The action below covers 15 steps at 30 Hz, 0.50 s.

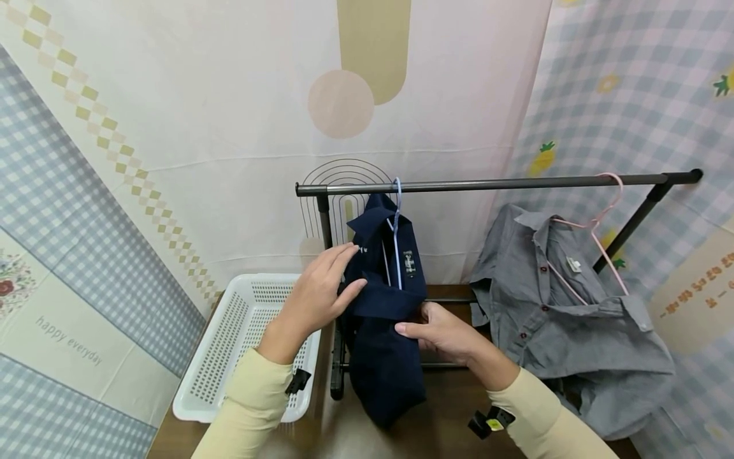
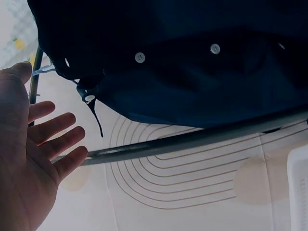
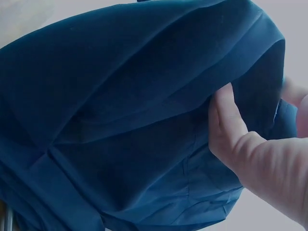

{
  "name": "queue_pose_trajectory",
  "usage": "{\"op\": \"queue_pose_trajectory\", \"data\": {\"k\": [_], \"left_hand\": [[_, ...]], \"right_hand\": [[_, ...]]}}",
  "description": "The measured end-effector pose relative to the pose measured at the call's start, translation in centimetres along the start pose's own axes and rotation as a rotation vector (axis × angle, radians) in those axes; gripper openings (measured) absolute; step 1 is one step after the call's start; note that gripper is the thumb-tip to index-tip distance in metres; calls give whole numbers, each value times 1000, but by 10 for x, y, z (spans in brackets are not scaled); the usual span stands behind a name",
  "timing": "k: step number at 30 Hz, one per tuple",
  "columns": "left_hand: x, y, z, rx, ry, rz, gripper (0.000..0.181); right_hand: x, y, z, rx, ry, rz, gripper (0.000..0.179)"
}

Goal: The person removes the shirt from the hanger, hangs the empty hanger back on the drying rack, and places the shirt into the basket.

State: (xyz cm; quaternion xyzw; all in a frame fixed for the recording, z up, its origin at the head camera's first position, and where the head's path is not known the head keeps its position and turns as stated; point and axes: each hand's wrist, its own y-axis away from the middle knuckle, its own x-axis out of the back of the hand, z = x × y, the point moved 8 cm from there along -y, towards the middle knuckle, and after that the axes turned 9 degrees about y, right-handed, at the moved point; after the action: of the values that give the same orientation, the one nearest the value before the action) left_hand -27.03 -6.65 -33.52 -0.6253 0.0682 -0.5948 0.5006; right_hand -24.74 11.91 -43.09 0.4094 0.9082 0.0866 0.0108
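Observation:
A navy button-up shirt [image 1: 387,370] hangs from a light blue hanger [image 1: 397,239] near the left end of a black rail. My left hand [image 1: 321,287] is beside its collar, fingers extended; in the left wrist view, that hand [image 2: 41,149] has spread fingers and nothing in its palm. My right hand [image 1: 450,335] holds the shirt's right side, thumb on the front and other fingers partly hidden by cloth. In the right wrist view, fingers of the right hand [image 3: 231,125] press into the navy fabric. White buttons [image 2: 140,57] run along the shirt's front.
The black rail [image 1: 493,185] crosses the rack's top. A grey shirt [image 1: 579,344] hangs at its right on a pink hanger [image 1: 610,197]. The white perforated basket [image 1: 192,389] stands on the left of the brown tabletop [image 1: 447,421]. Patterned cloth [image 1: 229,95] covers the walls.

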Motion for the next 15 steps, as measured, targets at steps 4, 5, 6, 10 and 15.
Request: {"op": "queue_pose_trajectory", "data": {"k": [4,5,6,10,15], "left_hand": [[-1,-7,4,-11,15,5,62],[-1,-9,5,-13,20,9,62],[-1,-10,6,-15,24,11,63],[-1,-15,9,-22,30,17,63],[-1,-20,12,-27,42,15,60]], "right_hand": [[4,1,-1,-9,7,13,65],[5,2,-1,-14,17,18,65],[6,2,-1,-19,26,23,64],[8,3,-1,-43,65,42,63],[12,5,0,-54,75,50,64]]}}
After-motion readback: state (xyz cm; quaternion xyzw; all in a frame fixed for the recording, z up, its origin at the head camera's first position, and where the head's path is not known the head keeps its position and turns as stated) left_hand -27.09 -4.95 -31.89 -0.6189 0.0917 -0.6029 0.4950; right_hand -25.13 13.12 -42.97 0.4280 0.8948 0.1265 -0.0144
